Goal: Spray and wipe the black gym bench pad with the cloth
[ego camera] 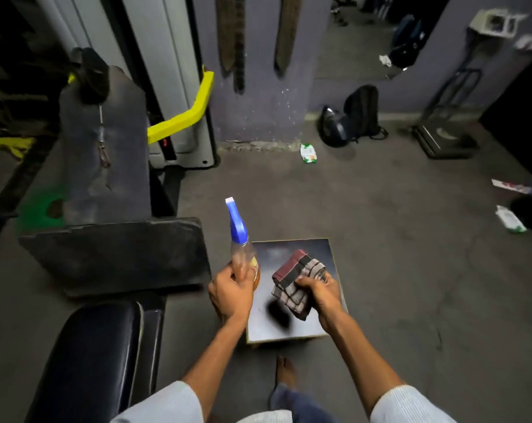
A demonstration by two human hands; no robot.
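Above small table [335,248]: L hand [229,293] w/ spray bottle [242,245], R hand [321,291] w/ cloth [295,285].

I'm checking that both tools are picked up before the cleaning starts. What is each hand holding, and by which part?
The left hand grips the spray bottle around its lower body. The right hand holds the folded checked cloth by its near edge.
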